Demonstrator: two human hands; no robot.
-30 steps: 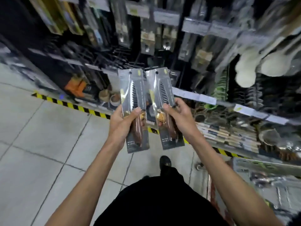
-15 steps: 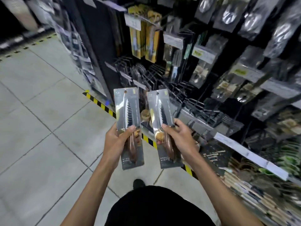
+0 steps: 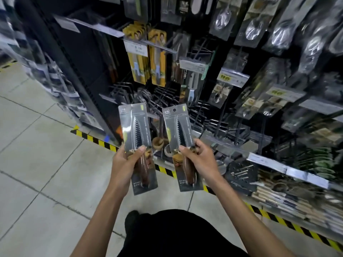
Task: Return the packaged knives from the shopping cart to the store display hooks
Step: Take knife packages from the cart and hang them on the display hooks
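Left grip: left hand closed on left knife pack, upright
Right grip: right hand closed on right knife pack, upright
Packs: side by side, apart
Behind: display hooks

Price tags on display hooks, knife packages: print blurred, unreadable.

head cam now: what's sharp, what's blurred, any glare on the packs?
Head view: both knife packs, the left and the right, and the left hand and right hand, are fairly sharp. The hanging ladle packs upper right and the shelf at far left smear with motion blur. Glare streaks the left pack's plastic. Wide-angle bending shows at the frame edges.
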